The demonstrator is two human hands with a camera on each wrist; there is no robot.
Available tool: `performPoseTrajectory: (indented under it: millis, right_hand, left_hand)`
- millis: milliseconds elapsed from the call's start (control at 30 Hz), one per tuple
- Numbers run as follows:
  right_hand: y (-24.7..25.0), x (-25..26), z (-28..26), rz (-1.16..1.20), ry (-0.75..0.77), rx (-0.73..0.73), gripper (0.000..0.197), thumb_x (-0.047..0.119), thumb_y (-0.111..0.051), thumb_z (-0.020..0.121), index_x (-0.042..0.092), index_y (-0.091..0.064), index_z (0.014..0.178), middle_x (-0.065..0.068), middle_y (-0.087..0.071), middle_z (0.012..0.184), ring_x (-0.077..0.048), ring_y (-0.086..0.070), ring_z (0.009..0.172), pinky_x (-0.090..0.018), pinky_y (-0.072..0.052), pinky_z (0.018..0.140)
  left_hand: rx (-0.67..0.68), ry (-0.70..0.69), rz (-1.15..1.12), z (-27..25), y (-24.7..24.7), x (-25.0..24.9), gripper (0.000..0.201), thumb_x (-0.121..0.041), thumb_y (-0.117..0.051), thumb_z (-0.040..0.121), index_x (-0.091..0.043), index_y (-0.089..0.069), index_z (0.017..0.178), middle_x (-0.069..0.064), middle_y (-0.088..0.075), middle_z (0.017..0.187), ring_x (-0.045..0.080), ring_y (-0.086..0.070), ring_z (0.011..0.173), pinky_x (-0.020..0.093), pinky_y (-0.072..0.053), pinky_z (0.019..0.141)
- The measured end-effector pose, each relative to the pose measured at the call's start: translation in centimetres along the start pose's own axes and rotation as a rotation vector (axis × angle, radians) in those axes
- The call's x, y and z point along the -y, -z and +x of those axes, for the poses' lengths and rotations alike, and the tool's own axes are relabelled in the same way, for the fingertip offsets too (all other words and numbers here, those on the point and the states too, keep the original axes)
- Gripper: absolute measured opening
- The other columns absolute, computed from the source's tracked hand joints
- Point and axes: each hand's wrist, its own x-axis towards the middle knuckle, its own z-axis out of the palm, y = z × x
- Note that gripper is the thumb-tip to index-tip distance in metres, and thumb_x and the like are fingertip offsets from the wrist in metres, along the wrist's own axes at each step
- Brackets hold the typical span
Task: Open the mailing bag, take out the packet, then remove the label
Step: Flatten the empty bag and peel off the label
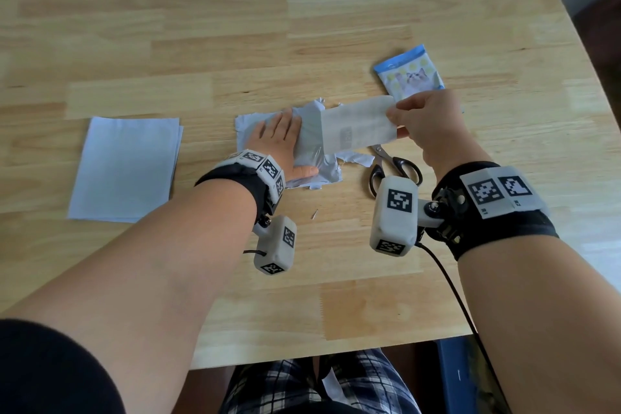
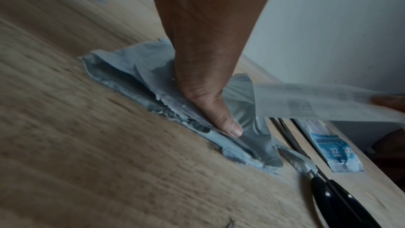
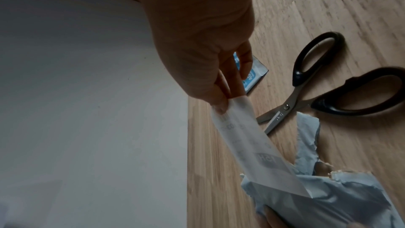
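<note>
A torn grey mailing bag (image 1: 248, 126) (image 2: 140, 82) (image 3: 328, 202) lies flat in the middle of the wooden table. My left hand (image 1: 285, 141) (image 2: 210, 79) presses it down with flat fingers and thumb. My right hand (image 1: 416, 121) (image 3: 210, 79) pinches the right end of the white label (image 1: 358, 126) (image 2: 324, 101) (image 3: 258, 152) and holds it lifted, its left end still at the bag. The blue and white packet (image 1: 408, 74) (image 2: 337, 150) (image 3: 252, 75) with a cat picture lies on the table beyond my right hand.
Black-handled scissors (image 1: 389, 166) (image 2: 335, 195) (image 3: 328, 82) lie just right of the bag, under my right wrist. A stack of white sheets (image 1: 126, 168) sits at the left. A torn strip of bag (image 1: 356, 158) lies by the scissor blades. A wall runs along the table's far edge.
</note>
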Motion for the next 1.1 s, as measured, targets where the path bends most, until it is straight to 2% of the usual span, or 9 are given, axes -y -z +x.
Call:
performPoseTrajectory:
  millis: [200,333,400,533,633,767,933,1000,1100]
  right_hand:
    - [0.2,-0.1,0.1,0.011,0.01,0.005,0.005,0.006,-0.067,0.084,0.007,-0.064,0.087,-0.01,-0.067,0.086,-0.027,-0.069,0.076,-0.043,-0.058,0.082]
    - [0.4,0.1,0.5,0.016,0.033,0.009,0.002,0.006,-0.065,0.086,0.007,-0.064,0.087,-0.005,-0.064,0.079,-0.02,-0.066,0.069,-0.029,-0.056,0.068]
    - [0.6,0.2,1.0,0.025,0.041,0.0,0.006,0.006,-0.066,0.085,0.009,-0.063,0.081,-0.004,-0.064,0.079,-0.019,-0.065,0.066,-0.026,-0.055,0.065]
    - [0.3,0.4,1.6,0.024,0.043,-0.001,0.007,0.005,-0.066,0.085,0.01,-0.062,0.082,-0.003,-0.063,0.078,-0.019,-0.064,0.066,-0.024,-0.053,0.062]
    - [-0.2,0.3,1.9,0.031,0.025,0.014,0.005,0.007,-0.066,0.085,0.01,-0.063,0.088,-0.004,-0.063,0.079,-0.018,-0.063,0.066,-0.02,-0.049,0.057]
    - [-0.7,-0.3,2.4,0.046,-0.02,0.02,0.005,0.007,-0.066,0.084,0.008,-0.063,0.088,-0.006,-0.065,0.083,-0.015,-0.063,0.063,-0.022,-0.051,0.061]
    - [-0.7,-0.5,2.5,0.056,-0.05,0.049,0.012,0.006,-0.067,0.084,0.011,-0.06,0.075,-0.001,-0.062,0.072,-0.013,-0.062,0.059,-0.017,-0.047,0.055]
    - [0.0,-0.3,2.7,0.037,-0.061,0.014,0.01,0.006,-0.066,0.084,0.01,-0.062,0.076,-0.003,-0.06,0.068,-0.014,-0.06,0.058,-0.022,-0.049,0.058]
    - [3.0,0.6,3.7,0.05,-0.04,-0.111,0.005,0.006,-0.062,0.085,0.01,-0.062,0.083,-0.004,-0.055,0.064,-0.012,-0.054,0.049,-0.023,-0.047,0.051]
  left_hand:
    - [-0.012,-0.008,0.004,0.0,0.0,0.0,0.104,-0.076,-0.032,0.08,-0.014,0.016,0.148,0.005,0.018,0.159,0.018,0.011,0.147,0.04,0.003,0.119]
    - [-0.125,-0.033,-0.073,-0.2,0.9,-0.1,0.109,-0.072,-0.051,0.075,-0.013,0.001,0.15,0.007,0.003,0.16,0.026,-0.004,0.147,0.044,0.001,0.12]
    - [-0.14,-0.023,-0.13,-0.2,1.3,-0.4,0.117,-0.073,-0.055,0.07,-0.013,0.007,0.15,0.008,0.013,0.159,0.029,0.004,0.147,0.045,0.005,0.12]
    - [-0.244,-0.059,-0.199,0.6,1.8,-2.2,0.13,-0.083,-0.048,0.065,-0.006,0.018,0.147,0.012,0.028,0.155,0.025,0.022,0.145,0.043,0.013,0.117]
    - [-0.268,-0.151,-0.236,1.6,1.2,-3.0,0.122,-0.077,-0.046,0.072,-0.004,0.019,0.146,0.011,0.022,0.157,0.022,0.017,0.146,0.037,0.008,0.119]
    - [-0.22,-0.094,-0.236,3.0,-0.4,-2.1,0.111,-0.075,-0.037,0.078,-0.007,0.015,0.148,0.007,0.013,0.159,0.02,0.009,0.148,0.036,0.004,0.119]
    - [-0.236,-0.068,-0.182,3.3,-1.0,-2.0,0.113,-0.079,-0.035,0.076,-0.008,0.016,0.148,0.005,0.016,0.159,0.02,0.012,0.147,0.036,0.006,0.119]
    - [-0.223,-0.053,-0.172,3.3,-0.8,-1.9,0.113,-0.079,-0.035,0.075,-0.008,0.015,0.148,0.006,0.015,0.159,0.021,0.012,0.147,0.037,0.006,0.119]
    - [-0.212,-0.029,-0.157,3.3,-0.7,-1.4,0.116,-0.08,-0.035,0.074,-0.007,0.015,0.148,0.009,0.012,0.159,0.023,0.009,0.148,0.039,0.003,0.12]
